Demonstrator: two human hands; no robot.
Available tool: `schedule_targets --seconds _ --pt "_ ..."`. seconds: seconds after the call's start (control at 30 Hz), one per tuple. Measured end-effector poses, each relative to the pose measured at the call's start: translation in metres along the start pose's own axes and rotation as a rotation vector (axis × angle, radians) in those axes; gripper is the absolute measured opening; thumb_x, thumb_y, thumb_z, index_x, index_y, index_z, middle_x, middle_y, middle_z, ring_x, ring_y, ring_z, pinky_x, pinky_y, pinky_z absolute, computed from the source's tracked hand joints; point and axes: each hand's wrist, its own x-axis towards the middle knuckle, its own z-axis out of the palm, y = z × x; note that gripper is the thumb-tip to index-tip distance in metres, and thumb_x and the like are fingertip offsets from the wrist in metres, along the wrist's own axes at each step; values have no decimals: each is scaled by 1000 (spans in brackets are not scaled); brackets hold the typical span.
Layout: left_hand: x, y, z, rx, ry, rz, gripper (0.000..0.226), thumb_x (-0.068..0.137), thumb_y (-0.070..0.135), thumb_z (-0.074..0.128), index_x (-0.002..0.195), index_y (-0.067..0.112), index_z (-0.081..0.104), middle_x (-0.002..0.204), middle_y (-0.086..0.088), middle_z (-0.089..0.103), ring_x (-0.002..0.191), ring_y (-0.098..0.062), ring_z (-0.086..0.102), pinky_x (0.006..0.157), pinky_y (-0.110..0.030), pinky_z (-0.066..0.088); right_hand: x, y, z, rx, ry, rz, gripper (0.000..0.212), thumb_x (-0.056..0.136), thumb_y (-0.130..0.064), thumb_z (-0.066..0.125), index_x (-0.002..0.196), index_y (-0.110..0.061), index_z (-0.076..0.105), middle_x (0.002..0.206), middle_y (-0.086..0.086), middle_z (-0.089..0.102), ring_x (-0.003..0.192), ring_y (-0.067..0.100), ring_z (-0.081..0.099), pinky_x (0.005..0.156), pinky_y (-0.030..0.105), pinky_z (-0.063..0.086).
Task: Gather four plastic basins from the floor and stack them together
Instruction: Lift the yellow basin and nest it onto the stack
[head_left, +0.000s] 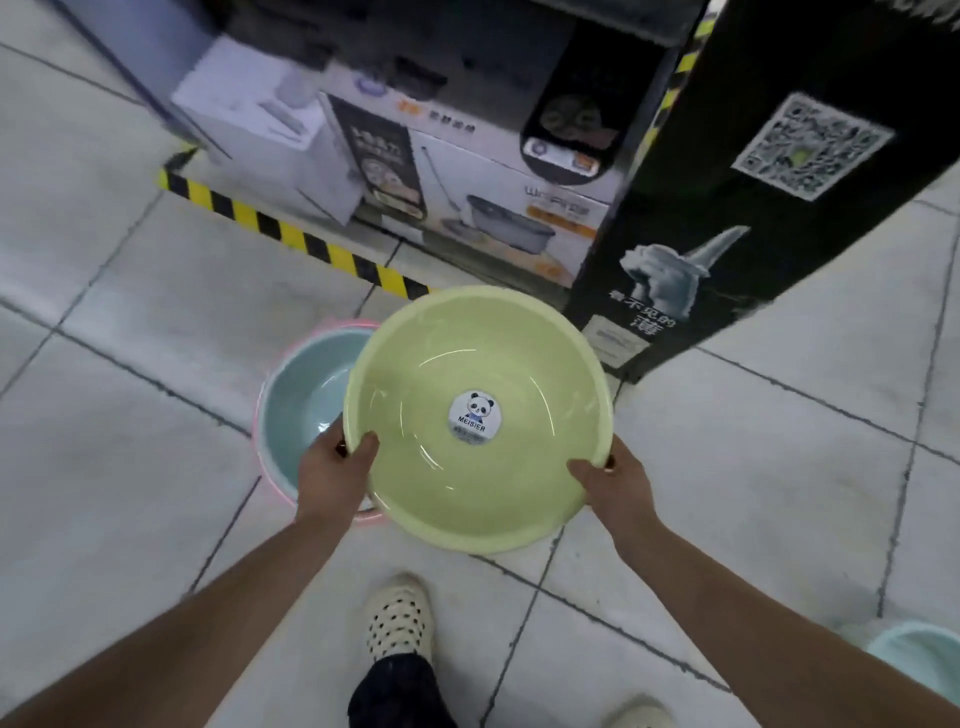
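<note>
I hold a pale green basin (519, 374) with a round panda sticker (475, 417) inside, raised above the tiled floor. My left hand (332, 467) grips its left rim, thumb inside. My right hand (610, 486) grips its right rim. Below and to the left, a light blue basin (304, 400) sits nested in a pink basin (260, 467) on the floor, partly hidden by the green one. Another light blue basin (919, 654) shows at the bottom right edge.
Boxed goods (467, 171) stand on a low platform edged with yellow-black tape (280, 228) straight ahead. A tall black display column (727, 208) rises at the right. My feet in pale perforated shoes (397, 618) stand on the grey tiles.
</note>
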Motion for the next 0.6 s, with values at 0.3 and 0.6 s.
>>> schedule_targets --seconds 0.3,0.6 --pt "65 -91 -95 -91 154 -189 13 85 15 57 72 14 56 65 -3 50 59 -19 46 56 -30 38 15 -43 149 -173 -101 -138 29 81 -8 67 100 -28 58 84 -14 60 77 1 55 71 27 44" --pt "115 -151 -105 -44 154 -276 11 85 12 55 87 7 65 72 -4 56 66 -21 51 54 -25 40 48 -13 229 -190 -95 14 24 73 -6 69 76 -29 63 94 2 67 98 32 63 91 50 53"
